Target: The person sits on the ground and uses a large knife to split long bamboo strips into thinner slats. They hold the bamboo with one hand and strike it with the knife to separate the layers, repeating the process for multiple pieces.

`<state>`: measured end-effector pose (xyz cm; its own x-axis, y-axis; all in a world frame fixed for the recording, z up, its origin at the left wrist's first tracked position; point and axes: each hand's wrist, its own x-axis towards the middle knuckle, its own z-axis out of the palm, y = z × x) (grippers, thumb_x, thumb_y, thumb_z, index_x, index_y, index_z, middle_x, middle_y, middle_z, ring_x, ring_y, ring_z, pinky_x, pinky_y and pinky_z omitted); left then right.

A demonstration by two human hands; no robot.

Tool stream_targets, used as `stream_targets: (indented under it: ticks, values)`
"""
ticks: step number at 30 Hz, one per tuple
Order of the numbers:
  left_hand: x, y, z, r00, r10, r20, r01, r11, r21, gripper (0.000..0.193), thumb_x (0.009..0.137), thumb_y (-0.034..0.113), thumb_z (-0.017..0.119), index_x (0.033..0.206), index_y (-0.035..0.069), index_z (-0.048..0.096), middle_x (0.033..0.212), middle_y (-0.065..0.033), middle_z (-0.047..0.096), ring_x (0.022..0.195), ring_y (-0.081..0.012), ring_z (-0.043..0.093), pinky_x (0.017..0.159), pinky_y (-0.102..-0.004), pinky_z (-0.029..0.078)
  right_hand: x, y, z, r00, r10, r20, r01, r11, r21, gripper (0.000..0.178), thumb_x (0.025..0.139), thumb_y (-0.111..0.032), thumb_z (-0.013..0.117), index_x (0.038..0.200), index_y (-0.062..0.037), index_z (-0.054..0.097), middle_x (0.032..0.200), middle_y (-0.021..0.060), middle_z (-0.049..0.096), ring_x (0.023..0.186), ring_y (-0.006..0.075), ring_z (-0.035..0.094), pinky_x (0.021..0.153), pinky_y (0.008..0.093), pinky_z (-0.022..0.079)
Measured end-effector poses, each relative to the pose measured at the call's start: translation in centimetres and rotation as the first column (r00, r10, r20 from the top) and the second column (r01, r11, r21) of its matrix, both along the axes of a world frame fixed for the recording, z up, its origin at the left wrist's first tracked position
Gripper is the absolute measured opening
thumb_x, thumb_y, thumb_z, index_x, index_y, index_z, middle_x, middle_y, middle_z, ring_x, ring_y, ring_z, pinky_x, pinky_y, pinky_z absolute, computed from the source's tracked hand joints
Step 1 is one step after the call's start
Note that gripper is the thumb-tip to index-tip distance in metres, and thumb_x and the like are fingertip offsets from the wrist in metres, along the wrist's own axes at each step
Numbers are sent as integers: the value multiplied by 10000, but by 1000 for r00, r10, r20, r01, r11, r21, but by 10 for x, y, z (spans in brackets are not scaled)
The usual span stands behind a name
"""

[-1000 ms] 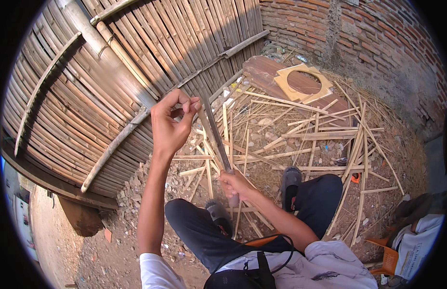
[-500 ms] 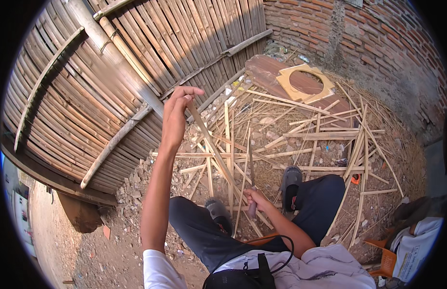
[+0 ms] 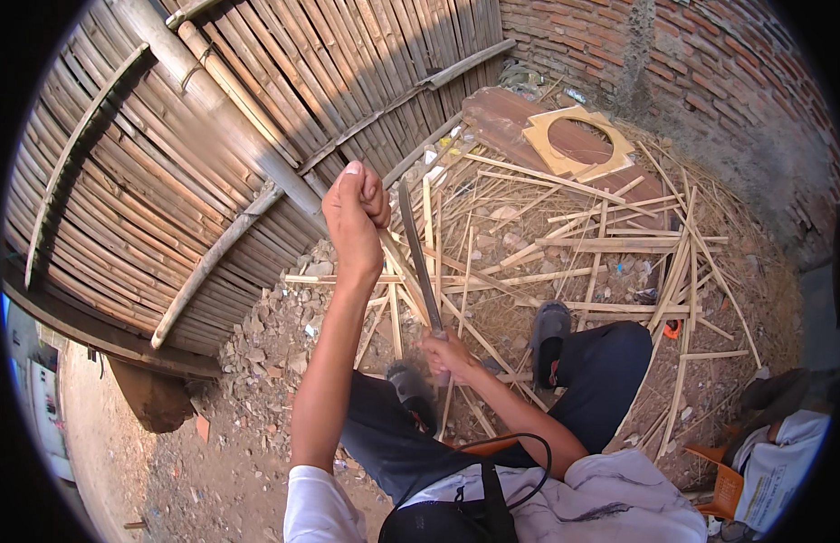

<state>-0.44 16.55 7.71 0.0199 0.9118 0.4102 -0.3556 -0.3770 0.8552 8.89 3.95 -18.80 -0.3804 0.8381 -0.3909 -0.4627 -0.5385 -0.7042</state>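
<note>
My left hand (image 3: 352, 231) is raised in front of the bamboo wall, fingers curled around the upper end of a bamboo strip (image 3: 403, 270). From that fist the strip slants down toward my right hand (image 3: 449, 357), which grips the handle of a long machete (image 3: 419, 249). Its dark blade points up and away, crossing close beside the strip; whether the two touch I cannot tell. Below my hands are my dark trousers and grey clogs (image 3: 551, 328).
Many split bamboo strips (image 3: 610, 244) lie criss-crossed on rubble ahead. Beyond them, a yellowish board with a round hole (image 3: 539, 138) rests on a brown panel (image 3: 492, 118). A bamboo wall (image 3: 248, 118) stands left, a brick wall (image 3: 710, 81) right. An orange chair (image 3: 723, 484) is at lower right.
My left hand has shifted right and closed into a fist on the strip. My right hand has moved left, bringing the machete blade up beside the strip.
</note>
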Motion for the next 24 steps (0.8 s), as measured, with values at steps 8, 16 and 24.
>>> stream_targets:
  ticks: [8, 16, 24]
  values:
    - [-16, -7, 5, 999, -35, 8, 36, 999, -24, 400, 1067, 263, 413, 698, 132, 335, 581, 43, 258, 490, -70, 197, 459, -284, 177, 14, -51, -187, 993, 119, 23, -94, 873, -479, 184, 915, -134, 552, 759, -140, 454, 560, -56, 324, 419, 86, 300, 448, 309, 330]
    - [-10, -27, -1, 983, 180, -35, -179, 983, 47, 412, 1080, 274, 409, 705, 127, 326, 596, 41, 270, 495, -61, 214, 457, -277, 181, 7, -56, -171, 979, 90, 182, -34, 955, -294, 190, 915, -136, 580, 761, -128, 470, 577, -38, 372, 430, 94, 334, 433, 317, 332]
    - [-29, -22, -2, 970, 243, 23, -243, 969, 35, 412, 1092, 283, 418, 719, 133, 328, 599, 47, 248, 502, -61, 200, 467, -286, 155, 17, -119, -243, 932, 256, 256, -118, 883, -454, 143, 914, -134, 584, 791, -64, 565, 596, 22, 489, 441, 131, 424, 412, 314, 331]
